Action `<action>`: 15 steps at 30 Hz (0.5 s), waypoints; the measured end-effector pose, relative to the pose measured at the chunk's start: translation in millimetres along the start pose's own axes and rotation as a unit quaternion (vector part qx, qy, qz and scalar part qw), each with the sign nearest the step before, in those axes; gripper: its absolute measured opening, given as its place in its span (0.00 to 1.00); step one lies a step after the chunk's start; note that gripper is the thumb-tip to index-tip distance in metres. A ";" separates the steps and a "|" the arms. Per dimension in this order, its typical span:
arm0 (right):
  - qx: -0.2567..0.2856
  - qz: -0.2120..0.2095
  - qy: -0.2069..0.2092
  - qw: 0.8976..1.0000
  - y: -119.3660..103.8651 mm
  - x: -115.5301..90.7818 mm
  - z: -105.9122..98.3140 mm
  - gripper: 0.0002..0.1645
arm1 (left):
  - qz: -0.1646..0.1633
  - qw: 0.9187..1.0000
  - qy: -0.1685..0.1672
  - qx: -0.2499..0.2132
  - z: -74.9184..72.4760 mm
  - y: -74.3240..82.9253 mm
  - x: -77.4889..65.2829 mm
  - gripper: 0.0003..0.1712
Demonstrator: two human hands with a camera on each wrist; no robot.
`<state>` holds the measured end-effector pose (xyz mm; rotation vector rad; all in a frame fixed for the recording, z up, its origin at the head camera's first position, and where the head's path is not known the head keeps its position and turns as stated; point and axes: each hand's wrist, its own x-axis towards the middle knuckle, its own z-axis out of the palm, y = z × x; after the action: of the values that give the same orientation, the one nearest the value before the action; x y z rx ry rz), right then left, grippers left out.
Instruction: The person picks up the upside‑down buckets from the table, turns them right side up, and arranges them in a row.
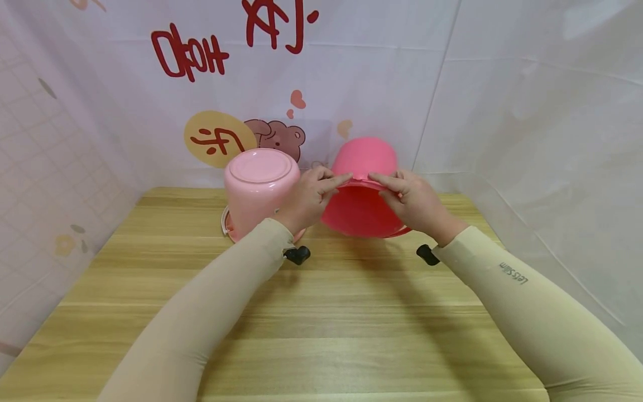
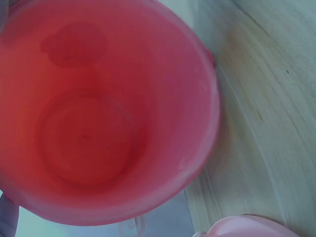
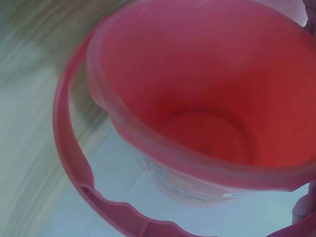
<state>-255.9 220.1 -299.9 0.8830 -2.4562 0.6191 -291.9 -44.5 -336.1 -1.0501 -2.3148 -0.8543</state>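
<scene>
Gripping the red bucket (image 1: 363,211) by its rim (image 1: 360,182), left hand (image 1: 310,194) at eleven o'clock, right hand (image 1: 417,200) at one, I should keep both holds evenly firm.

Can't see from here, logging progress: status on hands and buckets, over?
Left hand, right hand holding red bucket. Tipped, open end toward near side. Possible obstacle: pale bucket, upside down, close left.

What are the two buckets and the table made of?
Darker pink bucket: probably plastic, smooth; its wall looks translucent. Pale pink bucket: likely plastic, glossy; bright highlights show. Table: wood or wood-look laminate, slight sheen; grain streaks run across it.
</scene>
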 end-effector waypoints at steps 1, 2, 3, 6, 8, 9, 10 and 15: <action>-0.001 0.003 -0.002 1.000 -0.6 0.6 -0.9 0.26 | 0.002 1.000 0.002 0.002 -0.6 0.2 0.2 0.24; -0.002 0.007 -0.005 1.000 -1.6 1.0 -2.0 0.26 | 0.005 1.000 0.003 0.005 -1.2 0.5 0.5 0.24; -0.004 0.011 -0.007 1.000 -2.1 1.5 -2.9 0.26 | 0.008 1.000 0.004 0.009 -1.8 0.9 0.8 0.24; -0.001 0.029 -0.018 0.999 -2.4 2.6 -3.9 0.26 | 0.014 1.000 0.007 0.020 -1.9 1.2 1.2 0.24; 0.003 0.044 -0.026 0.999 -2.8 3.0 -4.9 0.27 | 0.018 0.999 0.005 0.027 -1.9 1.6 1.5 0.24; 0.006 0.051 -0.031 0.998 -2.3 3.3 -4.8 0.27 | 0.018 0.999 0.003 0.028 -1.7 1.6 1.5 0.24; 0.008 0.058 -0.035 0.998 -2.3 3.5 -5.1 0.28 | 0.018 0.999 0.001 0.029 -1.7 1.7 1.5 0.24; 0.018 0.072 -0.048 0.996 -1.3 4.1 -5.9 0.29 | 0.005 0.999 -0.011 0.034 -4.0 3.4 2.3 0.23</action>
<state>-256.3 220.5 -292.6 0.7722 -2.6206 0.6881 -290.0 -44.3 -330.6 -1.0467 -2.3364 -0.7589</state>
